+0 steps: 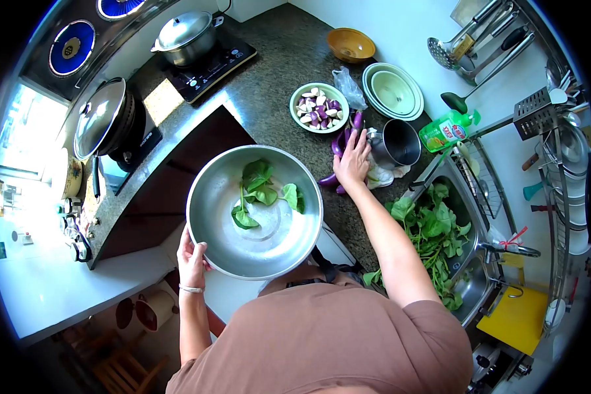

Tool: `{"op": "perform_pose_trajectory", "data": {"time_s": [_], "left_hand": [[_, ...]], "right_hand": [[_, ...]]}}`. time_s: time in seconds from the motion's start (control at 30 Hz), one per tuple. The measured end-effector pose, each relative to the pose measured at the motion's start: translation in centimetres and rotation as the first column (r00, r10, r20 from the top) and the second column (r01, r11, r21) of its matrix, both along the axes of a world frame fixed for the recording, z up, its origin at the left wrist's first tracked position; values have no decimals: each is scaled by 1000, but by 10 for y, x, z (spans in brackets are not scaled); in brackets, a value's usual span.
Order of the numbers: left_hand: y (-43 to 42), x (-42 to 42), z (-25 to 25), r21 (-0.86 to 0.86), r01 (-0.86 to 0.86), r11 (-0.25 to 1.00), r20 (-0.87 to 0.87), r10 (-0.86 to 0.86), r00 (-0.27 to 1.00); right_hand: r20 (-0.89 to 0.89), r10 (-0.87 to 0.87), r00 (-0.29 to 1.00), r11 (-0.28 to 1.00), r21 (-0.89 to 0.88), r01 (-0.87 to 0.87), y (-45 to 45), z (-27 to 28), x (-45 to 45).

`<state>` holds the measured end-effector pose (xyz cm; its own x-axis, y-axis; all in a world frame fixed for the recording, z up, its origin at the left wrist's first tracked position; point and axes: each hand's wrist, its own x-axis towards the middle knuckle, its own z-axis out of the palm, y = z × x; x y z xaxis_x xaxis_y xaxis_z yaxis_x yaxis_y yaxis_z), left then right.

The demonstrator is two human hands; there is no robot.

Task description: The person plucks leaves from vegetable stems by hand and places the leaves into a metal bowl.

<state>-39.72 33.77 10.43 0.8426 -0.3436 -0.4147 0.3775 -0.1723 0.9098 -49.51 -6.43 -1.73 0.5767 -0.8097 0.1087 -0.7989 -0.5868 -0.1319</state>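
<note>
The left hand [192,261] grips a round silver-metal basin [208,203] — the right hand [354,161], fingers spread, over glossy elongated purple eggplants [328,180], right.

On the worktop [276,49], a lidded metal pot [185,43] sits on an induction cooker [220,69]; an amber bowl [351,44] stands near nested pale-green bowls [410,108]; a perforated skimmer [442,54] hangs nearby; a green pump bottle [446,131] stands below.

A wide silver metal bowl [279,240], held by its rim with its mouth facing up, contains a few green leaves [257,176] (one sits slightly apart). Slim purple eggplants [337,146], partly covered, lie bunched on the speckled counter [276,72].
</note>
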Motion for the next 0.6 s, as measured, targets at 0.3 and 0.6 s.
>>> {"op": "perform_pose_trajectory", "data": {"time_s": [0.3, 0.6], "left_hand": [[9, -5, -5, -37, -22, 999, -51, 20, 998], [9, -7, -3, 11, -64, 998, -42, 64, 997]], "right_hand": [[-64, -102, 993, 995, 6, 103, -33, 1, 45], [-23, -101, 995, 988, 115, 103, -67, 5, 85]]}}
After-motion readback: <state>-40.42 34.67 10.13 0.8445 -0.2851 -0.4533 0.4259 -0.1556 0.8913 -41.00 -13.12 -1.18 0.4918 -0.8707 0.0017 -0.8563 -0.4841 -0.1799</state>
